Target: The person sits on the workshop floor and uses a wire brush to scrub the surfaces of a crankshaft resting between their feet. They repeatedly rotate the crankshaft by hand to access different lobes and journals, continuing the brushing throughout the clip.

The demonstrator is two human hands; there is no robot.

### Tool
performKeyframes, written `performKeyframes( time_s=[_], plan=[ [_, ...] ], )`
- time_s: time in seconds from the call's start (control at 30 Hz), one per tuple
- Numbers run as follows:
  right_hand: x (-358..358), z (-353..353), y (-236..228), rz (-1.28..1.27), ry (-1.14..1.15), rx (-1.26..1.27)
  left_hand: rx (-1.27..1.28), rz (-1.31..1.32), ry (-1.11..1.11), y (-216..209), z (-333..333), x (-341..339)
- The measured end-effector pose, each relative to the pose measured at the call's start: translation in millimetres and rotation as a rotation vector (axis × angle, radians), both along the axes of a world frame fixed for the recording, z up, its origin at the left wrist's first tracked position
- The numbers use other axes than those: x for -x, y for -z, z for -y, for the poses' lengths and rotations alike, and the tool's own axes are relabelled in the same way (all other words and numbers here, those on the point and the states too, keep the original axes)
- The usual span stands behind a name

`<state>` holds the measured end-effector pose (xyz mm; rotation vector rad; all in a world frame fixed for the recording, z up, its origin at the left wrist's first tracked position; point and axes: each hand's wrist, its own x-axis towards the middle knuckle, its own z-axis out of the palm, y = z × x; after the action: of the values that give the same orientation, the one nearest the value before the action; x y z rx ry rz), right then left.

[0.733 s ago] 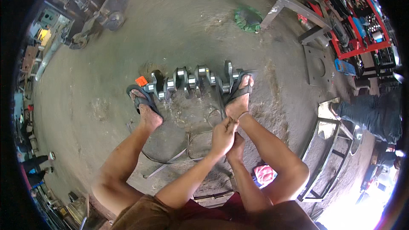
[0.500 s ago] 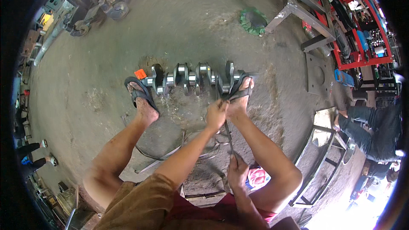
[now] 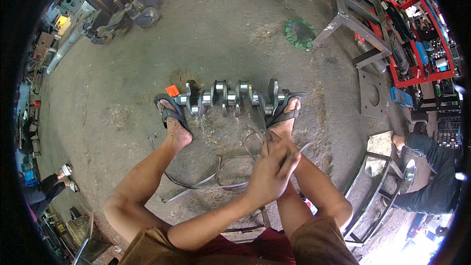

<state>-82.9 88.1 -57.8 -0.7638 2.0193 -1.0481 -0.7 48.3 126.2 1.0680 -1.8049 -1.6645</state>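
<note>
A metal crankshaft (image 3: 230, 97) lies crosswise on the floor between my sandalled feet. A narrow dark strip (image 3: 258, 118) runs from near its right end toward me. My left hand (image 3: 270, 174) is drawn back with fingers closed, apparently on the strip. My right hand (image 3: 276, 143) is farther forward, beside my right ankle. Its fingers look curled around the strip, though my left hand partly covers it. A strip end sticks out to the right of the hands.
Loose strips (image 3: 216, 182) curl on the floor between my legs. An orange piece (image 3: 172, 90) touches the crankshaft's left end. A metal frame stand (image 3: 338, 19) and red rack (image 3: 422, 76) stand at far right. A wheeled machine (image 3: 144, 15) stands at far left; another person's legs (image 3: 422, 201) show at right.
My left hand has moved back from near the crankshaft toward me, while my right hand has gone forward toward it. The hands now overlap in view, which has shifted slightly.
</note>
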Motion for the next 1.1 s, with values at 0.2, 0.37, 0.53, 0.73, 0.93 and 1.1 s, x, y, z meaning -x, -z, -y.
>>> performKeyframes(
  time_s=[0.2,0.37,0.53,0.73,0.93,1.1],
  plan=[
    [-29,-35,-23,-0.028,0.040,0.043,-0.102,0.173,-0.149,60,-26,-7],
    [-47,-49,-39,-0.059,0.107,0.082,-0.083,0.206,-0.186,98,-15,-3],
    [-61,-84,-61,0.085,0.270,-0.115,-0.003,0.185,-0.185,172,1,6],
    [-95,-146,-100,0.283,0.368,-0.313,-0.411,0.137,-0.159,160,122,42],
    [-54,-50,-50,0.336,0.310,-0.137,-0.539,-0.545,-0.365,20,118,36],
    [-28,13,18,0.444,0.342,-0.040,-0.460,-0.080,-0.337,8,-27,-28]
  ],
)
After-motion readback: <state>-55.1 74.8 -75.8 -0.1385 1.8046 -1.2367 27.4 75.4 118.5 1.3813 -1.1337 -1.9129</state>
